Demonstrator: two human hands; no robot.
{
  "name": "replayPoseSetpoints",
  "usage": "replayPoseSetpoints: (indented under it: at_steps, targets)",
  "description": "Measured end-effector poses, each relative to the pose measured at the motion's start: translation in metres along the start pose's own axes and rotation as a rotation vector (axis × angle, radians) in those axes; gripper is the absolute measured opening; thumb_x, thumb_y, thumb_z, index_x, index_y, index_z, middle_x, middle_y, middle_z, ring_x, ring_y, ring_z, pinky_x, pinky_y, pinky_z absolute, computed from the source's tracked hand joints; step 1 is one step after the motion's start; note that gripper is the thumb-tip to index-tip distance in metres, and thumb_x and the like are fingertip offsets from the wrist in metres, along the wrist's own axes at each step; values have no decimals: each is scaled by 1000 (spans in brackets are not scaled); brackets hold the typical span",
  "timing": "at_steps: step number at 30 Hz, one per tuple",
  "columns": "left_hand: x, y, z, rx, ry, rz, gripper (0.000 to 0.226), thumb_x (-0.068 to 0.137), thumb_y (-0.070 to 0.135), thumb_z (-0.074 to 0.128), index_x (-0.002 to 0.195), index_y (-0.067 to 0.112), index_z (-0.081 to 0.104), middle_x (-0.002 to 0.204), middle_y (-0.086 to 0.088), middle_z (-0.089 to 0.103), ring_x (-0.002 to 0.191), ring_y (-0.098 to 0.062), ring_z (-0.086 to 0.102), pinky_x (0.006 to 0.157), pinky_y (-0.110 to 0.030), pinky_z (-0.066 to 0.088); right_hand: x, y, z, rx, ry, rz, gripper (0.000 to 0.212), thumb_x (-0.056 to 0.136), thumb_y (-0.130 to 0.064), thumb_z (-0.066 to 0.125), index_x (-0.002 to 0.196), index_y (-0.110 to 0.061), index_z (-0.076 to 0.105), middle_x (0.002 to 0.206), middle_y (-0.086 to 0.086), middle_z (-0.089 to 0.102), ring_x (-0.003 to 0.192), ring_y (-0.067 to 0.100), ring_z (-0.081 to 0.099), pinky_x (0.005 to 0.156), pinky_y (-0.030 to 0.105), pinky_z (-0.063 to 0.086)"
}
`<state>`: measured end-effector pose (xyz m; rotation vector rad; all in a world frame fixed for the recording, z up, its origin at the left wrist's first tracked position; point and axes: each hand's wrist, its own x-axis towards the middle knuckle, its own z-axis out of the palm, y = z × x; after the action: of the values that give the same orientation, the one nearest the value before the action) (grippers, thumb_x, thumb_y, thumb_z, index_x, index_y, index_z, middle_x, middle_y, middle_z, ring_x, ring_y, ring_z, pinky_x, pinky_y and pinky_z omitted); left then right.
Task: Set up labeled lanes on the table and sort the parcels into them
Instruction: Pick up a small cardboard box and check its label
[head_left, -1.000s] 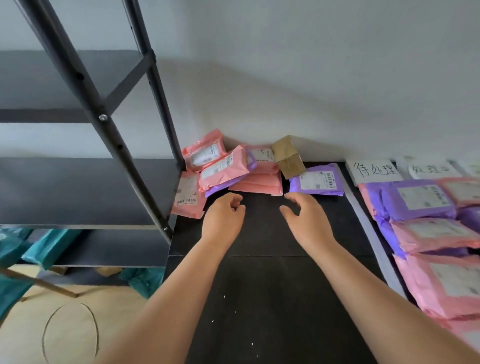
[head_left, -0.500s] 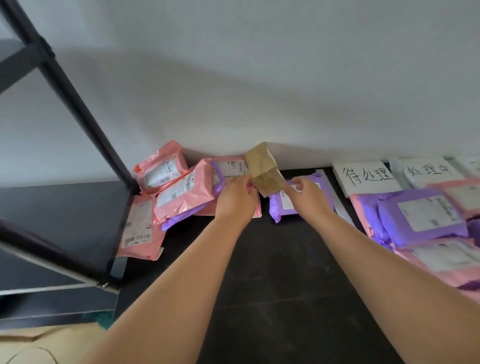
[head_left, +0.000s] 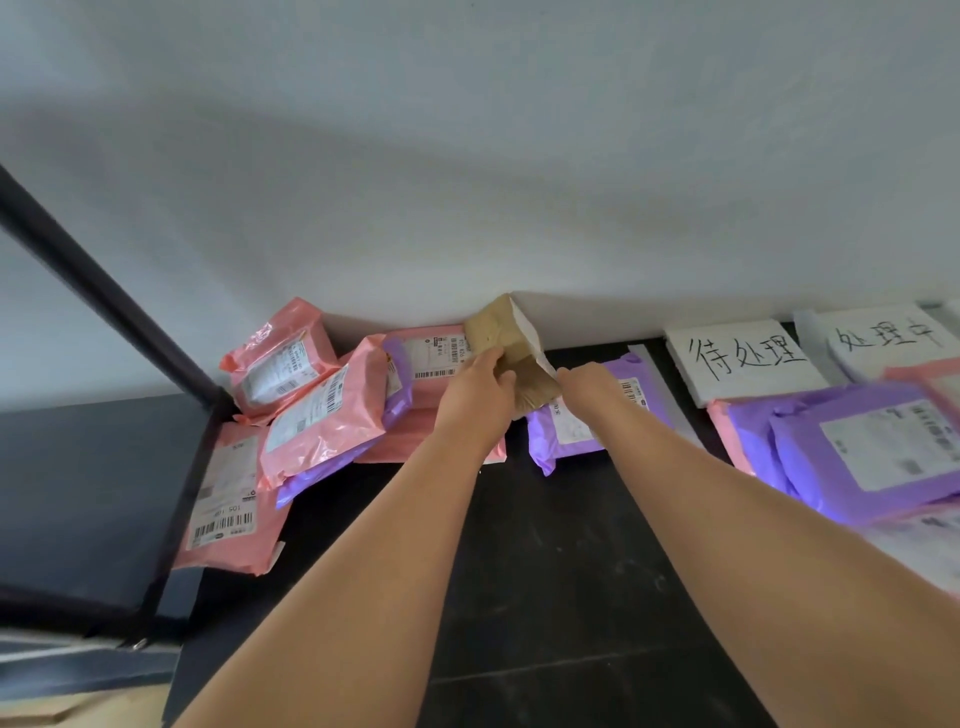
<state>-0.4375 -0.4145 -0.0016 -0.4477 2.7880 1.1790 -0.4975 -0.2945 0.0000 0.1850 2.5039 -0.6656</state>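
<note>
The left hand (head_left: 475, 397) curls its fingers round the left side of the brown parcel (head_left: 498, 332), held tilted near the wall at the back of the table (head_left: 545, 571), between a pink parcel (head_left: 415, 439) and a purple parcel (head_left: 566, 441), while the right hand (head_left: 592, 389) touches its right edge, its grip hidden.

One brown cardboard box (head_left: 506, 338) is showing. Pink mailers (head_left: 278, 358) (head_left: 324, 415) (head_left: 228, 499) (head_left: 415, 431) (head_left: 724, 421) (head_left: 930, 379) are numbering at least six, four piled left and two at the right edge. Purple mailers (head_left: 296, 483) (head_left: 545, 441) (head_left: 831, 467) are numbering at least three. Two handwritten lane labels (head_left: 737, 358) (head_left: 888, 338) are lying at the wall
</note>
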Motion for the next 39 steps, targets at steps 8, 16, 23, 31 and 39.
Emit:
replayPoseSetpoints:
  at_steps: [8,16,23,31,39]
  targets:
    - [-43,17,-7,-247,112,-68,24,99,32,53,120,20,52,122,-2,58,96,-13,55,68,-22,38,-25,15,-9,313,142,3,23,97,-21,52,111,-6,63,78,6,52,65,17,46,55,27,32]
    - [-129,55,-36,-609,262,-179,34,94,41,60,117,17,54,106,7,62,84,1,57,59,-15,37,-134,35,-26,525,237,-238,16,95,-26,59,108,-16,58,90,-4,61,76,9,55,68,30,41]
    - [-234,70,-68,-838,251,-171,35,85,41,73,112,24,59,106,9,67,95,-3,61,68,-17,41,-257,63,-25,659,380,-381,16,91,-23,66,105,-25,60,95,-16,64,91,5,62,87,33,50]
    - [-335,42,-98,-848,186,-65,38,77,32,83,106,26,60,104,10,70,96,-6,67,78,-23,52,-373,87,18,703,456,-457,18,89,-27,71,101,-29,58,97,-17,69,91,-3,65,85,26,53]
    - [-379,38,-116,-605,200,40,46,74,25,85,108,26,55,105,14,63,95,-1,61,72,-18,48,-420,104,9,420,614,-546,31,87,-24,74,113,-29,59,114,-17,65,107,5,60,98,39,49]
